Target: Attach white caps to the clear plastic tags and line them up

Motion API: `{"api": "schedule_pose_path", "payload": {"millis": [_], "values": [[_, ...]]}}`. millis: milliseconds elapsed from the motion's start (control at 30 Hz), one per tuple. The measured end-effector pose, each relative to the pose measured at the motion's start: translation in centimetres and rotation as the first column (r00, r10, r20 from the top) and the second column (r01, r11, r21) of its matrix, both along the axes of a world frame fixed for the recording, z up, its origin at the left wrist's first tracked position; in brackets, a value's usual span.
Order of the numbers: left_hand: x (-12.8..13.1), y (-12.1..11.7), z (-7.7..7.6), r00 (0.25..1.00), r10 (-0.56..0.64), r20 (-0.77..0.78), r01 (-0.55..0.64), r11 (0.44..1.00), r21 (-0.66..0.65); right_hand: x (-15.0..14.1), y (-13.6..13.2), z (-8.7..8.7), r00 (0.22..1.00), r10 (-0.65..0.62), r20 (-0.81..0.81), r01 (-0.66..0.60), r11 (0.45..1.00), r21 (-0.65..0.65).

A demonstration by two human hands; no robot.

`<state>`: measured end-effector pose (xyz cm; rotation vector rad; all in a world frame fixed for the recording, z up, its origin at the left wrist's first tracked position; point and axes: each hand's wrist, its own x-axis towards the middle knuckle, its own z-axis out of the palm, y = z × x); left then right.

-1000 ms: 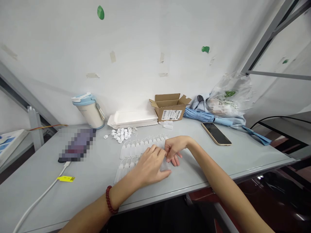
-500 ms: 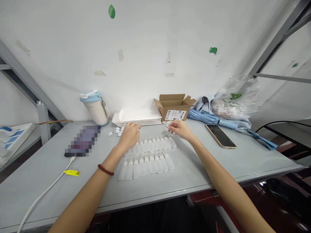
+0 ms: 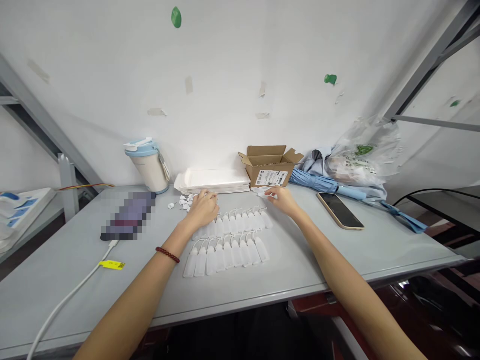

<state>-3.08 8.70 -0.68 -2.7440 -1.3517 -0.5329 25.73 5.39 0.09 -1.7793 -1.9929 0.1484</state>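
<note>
Two rows of small translucent flat bottles [image 3: 225, 258] with white string loops lie in the middle of the grey table. At the far end of the rows, my left hand [image 3: 204, 210] is low over the table, fingers spread and bent downward, fingertips partly hidden. Beside it lies a scatter of small white caps [image 3: 184, 202]. In front of the cardboard box, my right hand [image 3: 283, 201] pinches a translucent bottle [image 3: 260, 191] between thumb and fingers; its outline is unclear.
Behind the hands stand a stack of white flat boxes [image 3: 213, 181] and an open cardboard box [image 3: 268, 172]. A tumbler [image 3: 150, 167] and a blurred phone [image 3: 129, 216] with a cable are left. Rightward lie a phone [image 3: 340, 211], a blue umbrella [image 3: 322, 184] and a plastic bag [image 3: 365, 160].
My right hand has moved slightly right, its fingers now at the translucent piece before the box. My left hand has shifted a little right and down. The bottle rows look the same.
</note>
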Motion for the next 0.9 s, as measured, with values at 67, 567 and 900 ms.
{"api": "schedule_pose_path", "payload": {"millis": [67,567,900], "values": [[0.0,0.0,-0.1,1.0,0.005,0.003,-0.005,1.0,0.012,0.0,0.1,-0.2,1.0,-0.003,0.019,0.003,1.0,0.019],[0.1,-0.4,0.4,0.999,0.032,-0.041,-0.036,0.993,-0.114,-0.1,0.4,-1.3,0.995,-0.002,0.097,-0.003,0.999,0.046],[-0.1,-0.5,0.5,0.995,0.07,0.067,-0.06,0.988,-0.14,-0.2,0.2,-1.3,0.997,0.005,0.078,-0.008,1.0,0.03]]}}
